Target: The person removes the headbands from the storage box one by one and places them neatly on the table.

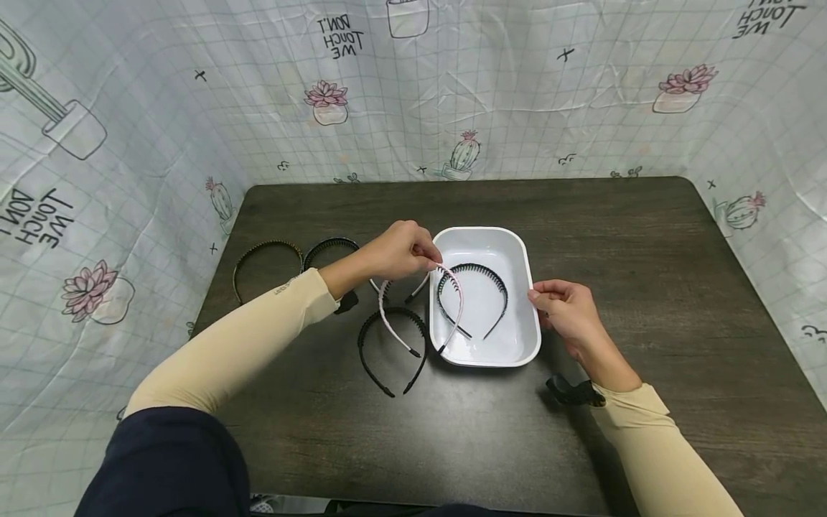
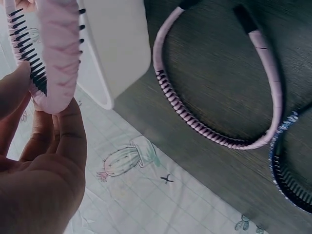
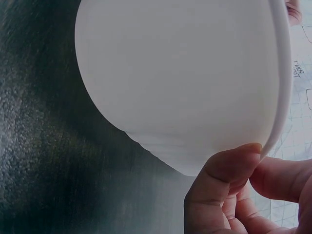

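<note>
With thumb and fingertips my left hand (image 1: 402, 250) pinches a pink headband (image 2: 59, 58) with black teeth along its inner side. Its two black-tipped ends hang down at the left edge of the white tray (image 1: 525, 343). At the opposite side, my right hand (image 1: 568, 316) grips the tray's rim between thumb and fingers. Inside the tray lies a black toothed headband (image 1: 502, 286). Another pink headband (image 2: 267, 68) rests on the table, mostly hidden behind my left hand in the head view.
Left of the tray, a black headband (image 1: 362, 347) lies on the dark table (image 1: 646, 258). Farther left are a dark glittery headband (image 2: 274, 163) and a thin brownish headband (image 1: 268, 244). A printed curtain (image 1: 517, 93) hangs behind the table and along its sides.
</note>
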`<state>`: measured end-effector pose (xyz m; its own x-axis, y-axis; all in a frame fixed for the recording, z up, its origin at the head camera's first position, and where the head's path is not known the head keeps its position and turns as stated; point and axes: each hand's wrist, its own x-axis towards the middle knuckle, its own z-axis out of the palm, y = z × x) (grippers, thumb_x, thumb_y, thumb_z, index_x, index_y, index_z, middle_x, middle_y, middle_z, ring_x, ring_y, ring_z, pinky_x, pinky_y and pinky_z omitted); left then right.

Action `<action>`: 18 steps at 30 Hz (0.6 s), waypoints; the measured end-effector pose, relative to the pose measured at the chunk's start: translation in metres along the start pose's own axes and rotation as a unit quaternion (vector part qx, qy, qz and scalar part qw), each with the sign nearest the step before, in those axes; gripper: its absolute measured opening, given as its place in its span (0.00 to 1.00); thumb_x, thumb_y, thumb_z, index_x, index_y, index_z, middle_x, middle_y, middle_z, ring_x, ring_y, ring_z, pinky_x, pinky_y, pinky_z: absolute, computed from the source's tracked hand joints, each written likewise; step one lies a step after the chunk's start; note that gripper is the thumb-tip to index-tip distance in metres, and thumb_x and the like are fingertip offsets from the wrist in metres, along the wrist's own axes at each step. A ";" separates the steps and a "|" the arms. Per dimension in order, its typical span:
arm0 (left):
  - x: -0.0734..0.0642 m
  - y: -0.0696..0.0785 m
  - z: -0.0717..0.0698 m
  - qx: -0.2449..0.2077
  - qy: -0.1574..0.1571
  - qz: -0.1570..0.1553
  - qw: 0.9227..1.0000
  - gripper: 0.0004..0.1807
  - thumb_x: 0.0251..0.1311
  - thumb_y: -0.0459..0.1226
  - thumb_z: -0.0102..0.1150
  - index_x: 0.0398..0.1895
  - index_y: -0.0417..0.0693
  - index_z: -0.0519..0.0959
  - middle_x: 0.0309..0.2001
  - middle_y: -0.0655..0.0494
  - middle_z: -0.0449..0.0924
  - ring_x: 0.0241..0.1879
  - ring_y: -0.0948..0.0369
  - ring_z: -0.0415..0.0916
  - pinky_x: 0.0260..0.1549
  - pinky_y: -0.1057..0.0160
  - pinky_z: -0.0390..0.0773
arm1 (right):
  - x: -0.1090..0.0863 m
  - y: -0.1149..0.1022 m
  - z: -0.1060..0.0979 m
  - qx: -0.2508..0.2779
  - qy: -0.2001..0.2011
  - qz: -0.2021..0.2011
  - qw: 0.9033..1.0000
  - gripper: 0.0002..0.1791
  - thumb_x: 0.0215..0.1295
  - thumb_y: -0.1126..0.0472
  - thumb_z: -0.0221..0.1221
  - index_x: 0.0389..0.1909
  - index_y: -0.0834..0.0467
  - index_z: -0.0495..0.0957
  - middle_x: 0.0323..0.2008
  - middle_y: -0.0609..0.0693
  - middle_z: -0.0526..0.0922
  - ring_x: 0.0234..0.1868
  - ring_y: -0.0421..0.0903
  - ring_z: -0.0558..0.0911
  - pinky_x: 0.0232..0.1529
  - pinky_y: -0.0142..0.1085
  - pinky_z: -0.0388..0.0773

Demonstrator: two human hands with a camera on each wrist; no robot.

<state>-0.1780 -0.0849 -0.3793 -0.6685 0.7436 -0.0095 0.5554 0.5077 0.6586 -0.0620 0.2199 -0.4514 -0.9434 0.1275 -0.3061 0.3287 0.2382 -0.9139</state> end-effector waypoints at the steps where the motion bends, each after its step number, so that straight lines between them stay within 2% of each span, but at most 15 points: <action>1: -0.002 -0.002 -0.001 -0.003 0.001 0.000 1.000 0.07 0.65 0.29 0.67 0.41 0.41 0.93 0.40 0.47 0.89 0.38 0.57 0.81 0.41 0.64 0.78 | 0.000 0.000 0.000 0.001 0.000 0.000 1.000 0.21 0.77 0.62 0.58 0.61 0.75 0.73 0.30 0.40 0.84 0.33 0.35 0.83 0.31 0.32 0.84; 18: -0.021 -0.015 -0.008 -0.005 0.007 -0.024 1.000 0.06 0.66 0.30 0.69 0.41 0.41 0.92 0.42 0.48 0.90 0.40 0.56 0.81 0.43 0.61 0.80 | 0.000 0.001 -0.001 -0.005 0.002 -0.003 1.000 0.21 0.77 0.61 0.59 0.59 0.74 0.73 0.28 0.39 0.82 0.32 0.35 0.81 0.30 0.32 0.83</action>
<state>-0.1761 -0.1117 -0.3835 -0.7010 0.7125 -0.0307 0.5177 0.5379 0.6653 -0.0619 0.2208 -0.4521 -0.9452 0.1302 -0.2995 0.3235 0.2481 -0.9131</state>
